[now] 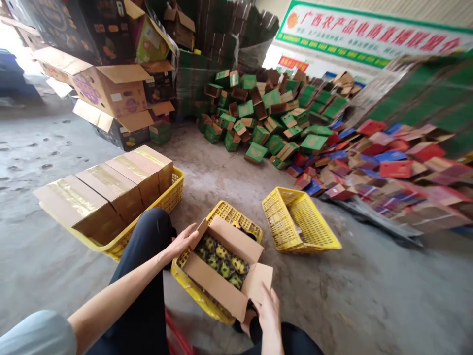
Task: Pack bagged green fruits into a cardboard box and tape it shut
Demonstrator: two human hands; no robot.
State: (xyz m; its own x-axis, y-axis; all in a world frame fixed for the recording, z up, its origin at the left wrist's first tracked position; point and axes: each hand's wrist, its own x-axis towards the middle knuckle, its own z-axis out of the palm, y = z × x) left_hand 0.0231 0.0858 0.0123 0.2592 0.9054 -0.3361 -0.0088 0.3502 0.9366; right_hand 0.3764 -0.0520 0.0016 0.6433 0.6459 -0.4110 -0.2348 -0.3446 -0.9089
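Observation:
An open cardboard box [218, 283] sits tilted over a yellow plastic crate [201, 298] between my knees, its flaps spread outward. Inside lie several green-yellow fruits [221, 260] in dark netting or wrap; their kind is unclear. My left hand [180, 245] holds the box's left end flap, fingers stretched along its outer side. At the opposite end, my right hand [268, 305] grips the right flap [260, 281], with the thumb on its face and the other fingers partly behind it. The bottom of the box is hidden.
On my left, a yellow crate [177, 187] carries several taped cardboard boxes [111, 182]. Another yellow crate [301, 222] stands tilted to the right. Farther off are heaped green cartons [254, 153], red and blue cartons [395, 167], and stacked large boxes [111, 93].

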